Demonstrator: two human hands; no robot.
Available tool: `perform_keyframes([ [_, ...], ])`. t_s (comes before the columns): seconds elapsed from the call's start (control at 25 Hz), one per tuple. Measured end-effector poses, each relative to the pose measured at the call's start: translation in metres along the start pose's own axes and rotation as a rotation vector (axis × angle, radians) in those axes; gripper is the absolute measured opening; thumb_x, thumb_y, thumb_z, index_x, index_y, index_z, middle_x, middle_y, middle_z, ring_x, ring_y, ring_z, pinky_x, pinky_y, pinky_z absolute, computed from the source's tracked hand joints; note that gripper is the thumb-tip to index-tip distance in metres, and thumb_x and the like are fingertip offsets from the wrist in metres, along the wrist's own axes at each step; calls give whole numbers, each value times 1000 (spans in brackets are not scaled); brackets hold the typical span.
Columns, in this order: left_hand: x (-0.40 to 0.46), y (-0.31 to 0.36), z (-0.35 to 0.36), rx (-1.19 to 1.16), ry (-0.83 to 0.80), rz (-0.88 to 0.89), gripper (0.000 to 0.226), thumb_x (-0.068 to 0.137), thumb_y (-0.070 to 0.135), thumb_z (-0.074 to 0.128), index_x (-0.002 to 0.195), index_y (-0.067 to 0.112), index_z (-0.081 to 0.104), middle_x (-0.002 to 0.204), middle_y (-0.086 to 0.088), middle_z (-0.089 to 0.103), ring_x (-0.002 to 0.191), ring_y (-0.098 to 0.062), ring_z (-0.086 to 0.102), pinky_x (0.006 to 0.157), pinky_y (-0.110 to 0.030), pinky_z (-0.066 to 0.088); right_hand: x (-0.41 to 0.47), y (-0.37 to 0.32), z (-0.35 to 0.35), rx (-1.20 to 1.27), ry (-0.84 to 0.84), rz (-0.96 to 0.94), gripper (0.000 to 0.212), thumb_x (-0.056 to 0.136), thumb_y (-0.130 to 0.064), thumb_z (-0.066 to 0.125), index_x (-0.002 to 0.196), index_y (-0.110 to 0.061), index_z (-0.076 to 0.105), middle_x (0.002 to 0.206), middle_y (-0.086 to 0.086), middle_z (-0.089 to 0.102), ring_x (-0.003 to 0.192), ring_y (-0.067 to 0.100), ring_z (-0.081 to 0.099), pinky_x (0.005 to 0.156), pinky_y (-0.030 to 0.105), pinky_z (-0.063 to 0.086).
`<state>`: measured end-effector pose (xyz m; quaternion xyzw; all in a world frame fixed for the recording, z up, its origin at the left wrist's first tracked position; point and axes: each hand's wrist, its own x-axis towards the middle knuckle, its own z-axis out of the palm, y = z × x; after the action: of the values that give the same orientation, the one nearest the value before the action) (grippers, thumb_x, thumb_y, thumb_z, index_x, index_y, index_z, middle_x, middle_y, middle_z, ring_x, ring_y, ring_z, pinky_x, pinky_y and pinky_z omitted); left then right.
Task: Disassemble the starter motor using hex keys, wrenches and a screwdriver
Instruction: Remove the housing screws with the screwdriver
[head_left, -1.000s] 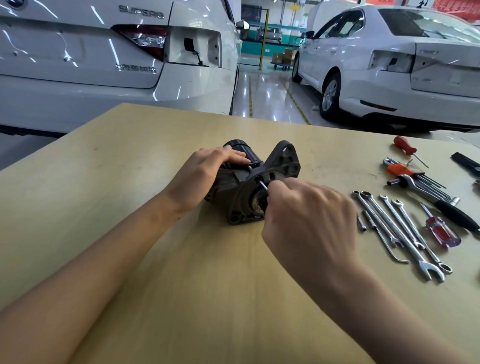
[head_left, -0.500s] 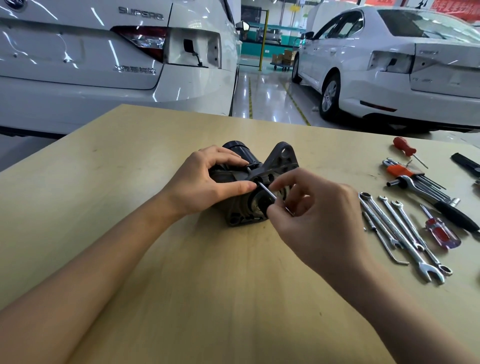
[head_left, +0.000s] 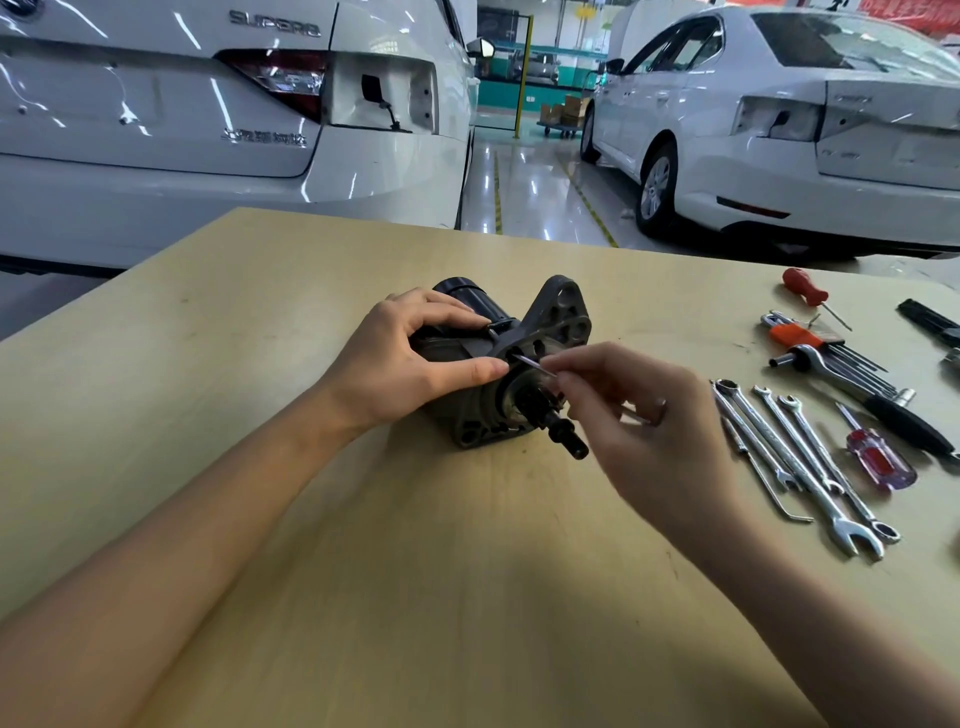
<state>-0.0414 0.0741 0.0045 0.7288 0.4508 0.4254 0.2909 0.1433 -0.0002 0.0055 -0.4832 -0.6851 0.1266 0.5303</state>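
Observation:
A dark grey starter motor (head_left: 556, 322) lies on its side in the middle of the wooden table (head_left: 260, 322), its pinion shaft pointing toward me. My left hand (head_left: 410, 364) grips the motor body from the left, thumb along its front face. My right hand (head_left: 639, 431) pinches a thin hex key (head_left: 535, 364) between thumb and fingertips. The key's tip sits in a hole in the motor's front housing.
Several combination wrenches (head_left: 795, 457) lie in a row to the right. Beyond them are a hex key set in an orange holder (head_left: 795, 335), a ratchet with a black grip (head_left: 883, 405) and two red-handled screwdrivers (head_left: 878, 462). White cars stand behind the table.
My right hand has opened from a fist over the key to a fingertip pinch and drawn back to the right, uncovering the pinion shaft. My left thumb has moved onto the motor's front.

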Motion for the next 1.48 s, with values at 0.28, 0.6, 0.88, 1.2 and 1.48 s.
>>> perform_keyframes([
  [0.28,0,2,-1,13,-12,9,45,60,36,82,101,20,73,111,8,64,115,-12,54,105,-34,40,-6,7,-3,-754,-141,-599,22,67,9,71,82,-4,61,78,6,66,71,29,59,69,37,48],
  [0.6,1,1,-1,9,5,5,36,65,26,85,98,21,73,107,11,64,110,-7,56,99,-21,42,-6,-7,-1,-346,-50,-178,16,80,-30,68,75,-15,72,65,-9,65,61,16,56,63,32,43],
  [0.88,2,0,-1,18,-2,19,36,63,31,84,97,26,71,108,10,64,111,-7,55,97,-18,41,-4,-15,1,1,-190,-28,59,85,-60,32,70,-8,56,65,1,52,62,9,46,56,15,32],
  [1.2,2,0,-2,-2,-11,17,38,61,34,83,96,26,72,107,12,64,101,5,56,85,-3,39,-3,-11,-6,182,-280,217,26,76,-33,46,74,-7,51,69,12,48,62,15,39,54,26,33],
  [1.48,2,-1,-1,-3,-3,13,35,63,29,84,96,27,71,108,12,64,103,2,57,89,-7,39,1,-18,-2,242,-241,311,66,82,-68,21,62,-13,51,56,-13,46,55,1,39,52,7,32],
])
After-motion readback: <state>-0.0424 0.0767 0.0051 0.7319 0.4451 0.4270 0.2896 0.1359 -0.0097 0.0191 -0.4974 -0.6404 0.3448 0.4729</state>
